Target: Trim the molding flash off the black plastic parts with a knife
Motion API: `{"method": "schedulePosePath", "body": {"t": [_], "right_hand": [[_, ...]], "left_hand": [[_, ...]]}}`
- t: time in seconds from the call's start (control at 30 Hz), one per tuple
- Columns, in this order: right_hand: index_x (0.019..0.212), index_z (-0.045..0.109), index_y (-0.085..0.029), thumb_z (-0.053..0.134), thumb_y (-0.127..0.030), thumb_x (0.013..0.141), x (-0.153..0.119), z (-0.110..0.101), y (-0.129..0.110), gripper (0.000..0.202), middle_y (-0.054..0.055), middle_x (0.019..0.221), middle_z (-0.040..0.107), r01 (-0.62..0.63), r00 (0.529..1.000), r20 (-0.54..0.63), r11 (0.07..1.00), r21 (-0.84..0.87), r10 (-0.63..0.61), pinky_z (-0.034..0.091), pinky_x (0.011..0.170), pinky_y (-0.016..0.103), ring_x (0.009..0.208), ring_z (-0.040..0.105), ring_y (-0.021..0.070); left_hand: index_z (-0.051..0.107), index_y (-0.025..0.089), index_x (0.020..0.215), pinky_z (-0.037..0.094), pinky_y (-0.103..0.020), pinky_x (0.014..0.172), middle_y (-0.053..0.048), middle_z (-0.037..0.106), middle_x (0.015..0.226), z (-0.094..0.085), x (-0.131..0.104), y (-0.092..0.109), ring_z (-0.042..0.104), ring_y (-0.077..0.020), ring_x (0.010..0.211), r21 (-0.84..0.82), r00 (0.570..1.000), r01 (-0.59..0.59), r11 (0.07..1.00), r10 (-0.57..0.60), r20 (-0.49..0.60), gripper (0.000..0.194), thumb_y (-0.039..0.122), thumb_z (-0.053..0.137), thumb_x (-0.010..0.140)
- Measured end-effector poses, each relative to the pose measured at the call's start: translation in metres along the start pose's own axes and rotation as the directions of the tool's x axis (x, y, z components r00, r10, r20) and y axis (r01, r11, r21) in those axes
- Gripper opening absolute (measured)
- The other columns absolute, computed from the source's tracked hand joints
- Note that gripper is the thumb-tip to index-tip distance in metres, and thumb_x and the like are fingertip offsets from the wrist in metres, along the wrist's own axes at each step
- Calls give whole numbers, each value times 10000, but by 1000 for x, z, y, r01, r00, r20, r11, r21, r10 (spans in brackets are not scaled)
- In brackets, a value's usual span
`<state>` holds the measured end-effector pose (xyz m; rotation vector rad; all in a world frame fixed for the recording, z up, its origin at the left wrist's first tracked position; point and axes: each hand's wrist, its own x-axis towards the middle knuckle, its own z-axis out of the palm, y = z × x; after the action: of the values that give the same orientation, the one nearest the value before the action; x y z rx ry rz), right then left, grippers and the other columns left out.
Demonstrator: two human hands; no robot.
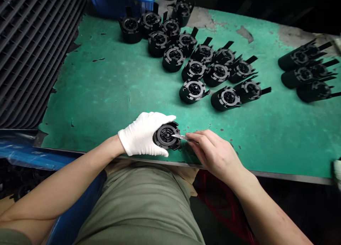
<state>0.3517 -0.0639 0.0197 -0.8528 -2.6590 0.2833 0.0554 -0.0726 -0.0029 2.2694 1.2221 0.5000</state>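
My left hand (144, 134), in a white glove, is wrapped round a round black plastic part (168, 136) near the front edge of the table. The part's ringed face points up toward me. In the bare fingers of my right hand (213, 147) is a small knife (181, 137) with a pointed metal blade, like a scalpel. Its tip reaches over the middle of the part's face; whether it touches the plastic I cannot tell. My fingers hide most of the knife's handle.
Several similar black parts (194, 90) stand on the green tabletop (106, 92) beyond my hands, with another group (303, 74) at the right. A blue bin (114, 3) sits at the back. Stacked black ribbed trays (34, 53) fill the left side. The table's front edge (279, 176) runs close below my hands.
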Motion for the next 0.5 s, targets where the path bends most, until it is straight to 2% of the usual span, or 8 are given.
{"method": "schedulePosePath", "body": {"t": [0.07, 0.17, 0.23, 0.3, 0.37, 0.43, 0.5], "right_hand": [[1319, 576, -179, 633, -151, 1042, -3, 1, 0, 284, 85, 1087, 725, -31, 999, 17, 1000, 3, 31, 561, 743, 307, 902, 692, 195], [1334, 572, -181, 604, -169, 1059, -9, 2, 1, 277, 82, 1104, 726, -92, 995, 35, 995, 30, 91, 569, 736, 307, 903, 709, 193], [1350, 568, -184, 580, -169, 1068, -13, 4, 1, 283, 91, 1126, 723, -131, 991, 23, 989, 72, 130, 578, 765, 313, 925, 717, 200], [1379, 564, -196, 572, -165, 1070, -16, 5, 1, 311, 91, 1139, 721, -175, 984, -9, 976, 128, 177, 585, 809, 313, 962, 722, 202], [1412, 560, -209, 570, -153, 1066, -18, 7, -2, 350, 88, 1156, 723, -215, 971, -60, 958, 187, 230, 588, 861, 310, 1004, 725, 201], [1442, 558, -215, 564, -135, 1061, -19, 8, -7, 389, 90, 1180, 729, -242, 954, -118, 941, 235, 275, 588, 895, 310, 1026, 726, 200], [1468, 553, -215, 557, -123, 1057, -19, 10, -13, 421, 96, 1195, 733, -251, 938, -168, 927, 279, 305, 590, 902, 311, 1031, 727, 200]], "left_hand": [[408, 187, 1612, 496, -515, 1164, -175, 623, 1511, -4, 1, -1, 628, -397, 1362, -23, 998, -54, 998, 55, 21, 1169, 507, 990, 650], [410, 212, 1614, 502, -476, 1171, -150, 634, 1500, -8, 8, -3, 630, -366, 1359, -73, 990, -121, 990, 126, 66, 1093, 337, 957, 675], [454, 210, 1583, 503, -492, 1174, -147, 652, 1470, -9, 15, -5, 639, -365, 1340, -113, 988, -110, 987, 121, 92, 1037, 339, 948, 681], [497, 190, 1542, 499, -513, 1185, -161, 645, 1465, -11, 21, -6, 642, -372, 1329, -195, 995, -46, 980, 62, 74, 1033, 440, 967, 656], [508, 182, 1526, 538, -506, 1147, -158, 653, 1437, -14, 25, -6, 675, -356, 1269, -312, 996, 71, 947, -52, 70, 1054, 536, 962, 643], [508, 198, 1525, 602, -480, 1049, -129, 693, 1354, -17, 27, -4, 726, -319, 1145, -410, 978, 205, 889, -169, 122, 1038, 573, 941, 659], [515, 217, 1519, 631, -469, 981, -102, 725, 1275, -20, 27, -1, 751, -298, 1056, -460, 954, 293, 838, -229, 192, 1011, 567, 934, 668]]}}
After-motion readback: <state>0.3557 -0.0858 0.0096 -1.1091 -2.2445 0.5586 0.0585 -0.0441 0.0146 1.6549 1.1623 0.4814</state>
